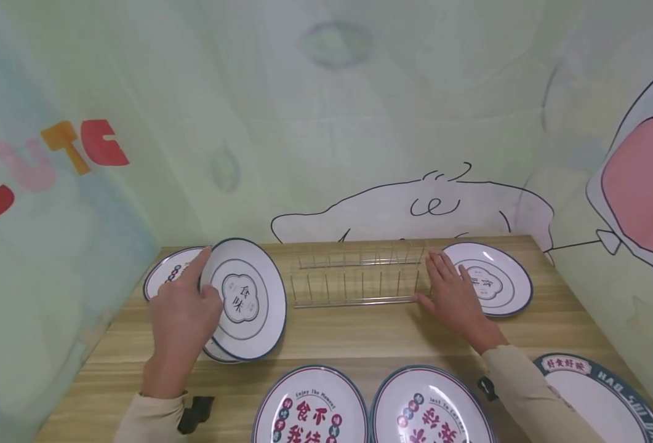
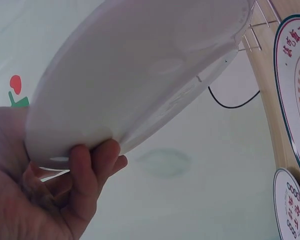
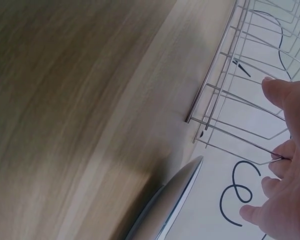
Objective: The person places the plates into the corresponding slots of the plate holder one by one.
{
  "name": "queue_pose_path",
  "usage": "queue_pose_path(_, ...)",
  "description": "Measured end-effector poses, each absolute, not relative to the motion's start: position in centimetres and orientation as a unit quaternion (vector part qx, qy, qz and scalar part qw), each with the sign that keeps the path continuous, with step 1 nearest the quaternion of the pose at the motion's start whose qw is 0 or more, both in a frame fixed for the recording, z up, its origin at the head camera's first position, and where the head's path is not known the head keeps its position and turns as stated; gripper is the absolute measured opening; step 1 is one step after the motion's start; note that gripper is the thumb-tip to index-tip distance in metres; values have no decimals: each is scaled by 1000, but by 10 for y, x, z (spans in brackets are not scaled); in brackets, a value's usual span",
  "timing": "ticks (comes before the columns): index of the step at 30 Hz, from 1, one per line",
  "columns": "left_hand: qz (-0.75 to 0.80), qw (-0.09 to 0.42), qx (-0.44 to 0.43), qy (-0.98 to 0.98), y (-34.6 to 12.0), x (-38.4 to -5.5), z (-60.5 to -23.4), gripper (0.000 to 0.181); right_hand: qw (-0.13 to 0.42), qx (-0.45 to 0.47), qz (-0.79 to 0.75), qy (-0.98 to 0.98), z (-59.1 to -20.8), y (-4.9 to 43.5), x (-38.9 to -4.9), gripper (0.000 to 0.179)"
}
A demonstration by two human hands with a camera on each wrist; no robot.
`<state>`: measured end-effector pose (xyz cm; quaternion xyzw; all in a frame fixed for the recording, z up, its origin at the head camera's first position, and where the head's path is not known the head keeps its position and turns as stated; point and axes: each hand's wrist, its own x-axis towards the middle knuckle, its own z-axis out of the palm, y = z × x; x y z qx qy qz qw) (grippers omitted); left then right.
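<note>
Front plates (image 1: 312, 409) lie flat; left fingers (image 1: 197, 263) clamp a tilted plate (image 1: 264, 295), spread right fingers (image 1: 444, 269) touch a rack (image 1: 354, 303)

1. Wire rack (image 1: 359, 301): thin metal, shiny, smooth.
2. Held plate (image 1: 241, 298), L of rack: glossy, smooth; ceramic vs. plastic unclear.
3. Flat plate (image 1: 489, 277), R of rack: same glossy fin.
4. Table (image 1: 337, 338) under rack: wood-grain surf., smooth, low sheen.
5. Backdrop (image 1: 237, 92) behind rack: cloth, matt, w/ soft folds.
</note>
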<state>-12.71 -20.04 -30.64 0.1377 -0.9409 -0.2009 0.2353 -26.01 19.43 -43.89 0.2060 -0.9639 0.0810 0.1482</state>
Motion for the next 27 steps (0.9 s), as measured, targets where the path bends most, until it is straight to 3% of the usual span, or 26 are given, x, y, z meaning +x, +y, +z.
queue_pose_path(17,-192,282,99,-935,-182,-129,-298,55,154,205,83,-963,-438,195,-262,83)
queue_pose_path(27,-198,234,88,-948,-169,-138,-306,57,147,205,85,-964,-439,195,-261,84)
